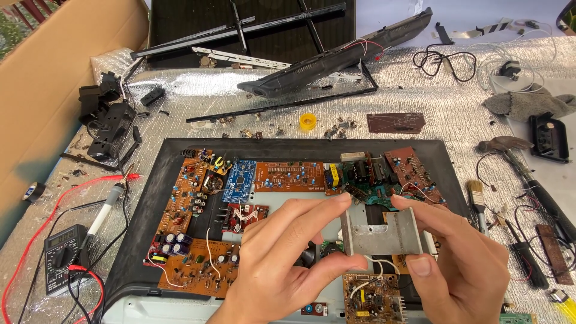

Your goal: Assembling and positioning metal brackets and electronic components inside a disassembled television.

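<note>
Above the open chassis (135,240) of circuit boards, both hands, left (282,264) and right (462,258), pinch what looks like a grey metal heat sink (381,231) between thumbs and fingers.

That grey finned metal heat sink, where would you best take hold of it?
By its two short ends, one from each side, as the left hand and right hand do: the grey finned metal heat sink lies flat and wide, and its white wires hang below.

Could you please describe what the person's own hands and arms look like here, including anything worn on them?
Both the left hand and the right hand are bare: no gloves, rings, watch or bracelets show. The fingernails are short and unpainted. No sleeve shows on either; the wrists run out of the bottom edge of the picture, so nothing can be told of the forearms or of clothing higher up.
</note>
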